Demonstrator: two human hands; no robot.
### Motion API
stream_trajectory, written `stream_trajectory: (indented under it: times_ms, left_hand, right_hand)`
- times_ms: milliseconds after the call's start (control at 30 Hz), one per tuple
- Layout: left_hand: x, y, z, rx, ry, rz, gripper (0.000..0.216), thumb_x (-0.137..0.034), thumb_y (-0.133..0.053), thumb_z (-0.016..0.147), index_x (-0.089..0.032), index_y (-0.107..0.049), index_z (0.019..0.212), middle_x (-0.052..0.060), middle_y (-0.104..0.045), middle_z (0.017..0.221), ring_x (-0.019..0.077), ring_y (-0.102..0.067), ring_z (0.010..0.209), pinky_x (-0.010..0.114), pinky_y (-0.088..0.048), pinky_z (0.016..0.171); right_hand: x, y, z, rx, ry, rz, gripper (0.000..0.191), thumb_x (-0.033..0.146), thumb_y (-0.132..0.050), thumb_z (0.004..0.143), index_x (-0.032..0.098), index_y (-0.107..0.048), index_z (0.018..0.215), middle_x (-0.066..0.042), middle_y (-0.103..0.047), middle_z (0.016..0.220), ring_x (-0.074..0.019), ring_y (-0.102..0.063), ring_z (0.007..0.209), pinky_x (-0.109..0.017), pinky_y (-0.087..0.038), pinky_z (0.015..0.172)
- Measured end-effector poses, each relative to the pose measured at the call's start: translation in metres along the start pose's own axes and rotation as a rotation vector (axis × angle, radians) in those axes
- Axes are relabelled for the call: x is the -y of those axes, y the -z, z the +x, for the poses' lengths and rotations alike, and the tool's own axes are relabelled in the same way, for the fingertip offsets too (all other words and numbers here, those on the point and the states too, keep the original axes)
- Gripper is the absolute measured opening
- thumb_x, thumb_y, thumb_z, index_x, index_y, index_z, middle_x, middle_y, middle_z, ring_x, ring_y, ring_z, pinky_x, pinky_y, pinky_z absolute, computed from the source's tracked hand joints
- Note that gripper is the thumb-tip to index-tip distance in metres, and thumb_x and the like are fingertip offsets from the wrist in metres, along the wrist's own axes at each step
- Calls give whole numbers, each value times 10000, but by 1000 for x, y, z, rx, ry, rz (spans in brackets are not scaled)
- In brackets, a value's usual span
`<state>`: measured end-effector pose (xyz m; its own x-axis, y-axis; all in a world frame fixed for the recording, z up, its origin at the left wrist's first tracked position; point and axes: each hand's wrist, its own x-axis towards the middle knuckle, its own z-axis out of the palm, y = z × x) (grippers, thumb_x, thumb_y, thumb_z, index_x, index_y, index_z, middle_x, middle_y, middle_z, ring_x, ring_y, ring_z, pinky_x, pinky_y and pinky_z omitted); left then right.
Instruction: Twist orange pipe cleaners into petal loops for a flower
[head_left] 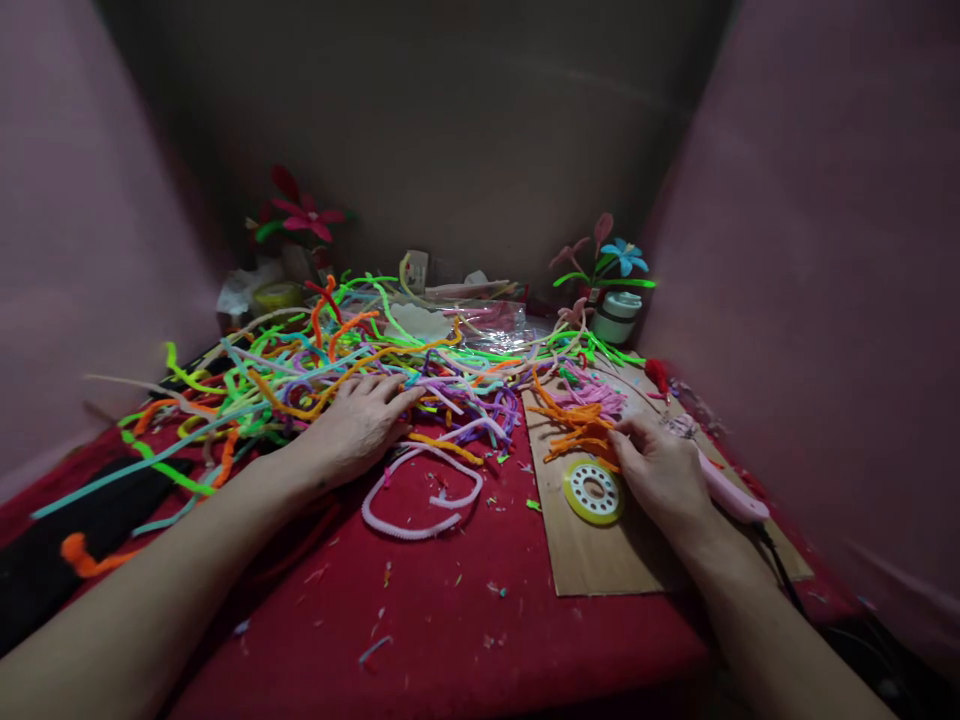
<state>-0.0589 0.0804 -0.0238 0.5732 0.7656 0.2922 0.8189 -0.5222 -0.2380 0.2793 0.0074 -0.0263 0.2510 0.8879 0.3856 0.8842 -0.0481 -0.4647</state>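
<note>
My left hand (360, 420) lies with its fingers stretched out over a tangled heap of pipe cleaners (277, 385) in green, orange, purple and pale blue. Its fingertips touch the heap's near right side. Closed at the fingertips, my right hand (667, 470) grips the near end of a bunch of short orange pipe cleaners (577, 425) on a cardboard sheet (585, 560). Right by that hand is a yellow tape roll (570, 490) with a white holed core. A pink pipe cleaner loop (409, 533) rests on the red cloth, just in front of my left hand.
Short pink pipe cleaners (596, 395) lie behind the orange bunch. A pink corded tool (731, 490) is at the board's right. Pipe cleaner flowers (307, 215), a white jar (617, 316) and clear plastic packaging (487, 325) stand at the back. Scraps dot the red cloth (450, 640).
</note>
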Motion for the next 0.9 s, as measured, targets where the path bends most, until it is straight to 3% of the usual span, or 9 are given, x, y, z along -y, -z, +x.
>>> stream_trajectory:
  times_ms: [133, 267, 300, 400, 500, 600, 700, 900]
  left_hand:
    - [1, 9, 1, -21, 2, -68, 423, -330, -463, 836, -253, -521, 1249, 137, -567, 1208, 324, -511, 1061, 480, -394, 859]
    - [-1, 37, 1, -114, -39, -263, 369, -294, -465, 859, -221, -542, 1213, 117, -594, 1154, 231, -544, 1012, 381, -426, 867]
    - [-2, 45, 0, -161, -53, -328, 345, -285, -460, 865, -216, -559, 1188, 109, -594, 1159, 216, -545, 1020, 364, -431, 873]
    - [-7, 68, -4, -329, 39, -503, 266, -260, -483, 852, -196, -633, 1062, 93, -638, 1072, 187, -585, 972, 328, -462, 852]
    - [-9, 85, -9, -488, 301, -700, 201, -251, -529, 819, -191, -673, 946, 46, -688, 891, 146, -633, 789, 269, -506, 744]
    - [-5, 94, -12, -675, 546, -870, 192, -231, -525, 807, -162, -675, 906, 17, -671, 719, 97, -603, 589, 210, -502, 587]
    - [5, 93, -12, -760, 604, -971, 169, -197, -532, 785, -139, -674, 853, -7, -627, 613, 62, -531, 468, 171, -445, 468]
    - [14, 78, -8, -628, 662, -1026, 159, -183, -549, 744, -142, -686, 813, -14, -612, 562, 64, -501, 418, 175, -404, 418]
  right_hand:
    - [1, 3, -4, -129, 22, 193, 254, 365, -492, 809, 164, -648, 824, -36, -635, 627, -166, -572, 569, -261, -410, 564]
    - [5, 12, -9, -308, -85, 343, 285, 426, -532, 798, 175, -640, 877, -16, -581, 636, -147, -535, 554, -251, -416, 532]
    - [6, 15, -11, -297, -104, 379, 281, 429, -546, 794, 180, -635, 890, -14, -578, 649, -146, -533, 564, -250, -420, 538]
    - [20, 19, -18, -160, -59, 526, 248, 415, -587, 776, 197, -624, 890, 1, -564, 640, -132, -519, 550, -234, -423, 524]
    - [49, 15, -25, 166, 118, 617, 193, 380, -555, 801, 205, -621, 847, 13, -567, 627, -115, -491, 509, -218, -397, 487]
    - [82, -1, -27, 431, 277, 491, 186, 315, -494, 835, 195, -627, 785, 1, -601, 631, -127, -529, 558, -231, -397, 556]
    - [103, -24, -25, 447, 324, 315, 193, 268, -476, 827, 180, -634, 761, -29, -639, 648, -151, -566, 592, -247, -385, 578]
    - [100, -50, -23, 463, 376, 86, 221, 280, -453, 826, 196, -657, 812, -42, -665, 649, -156, -585, 572, -240, -363, 552]
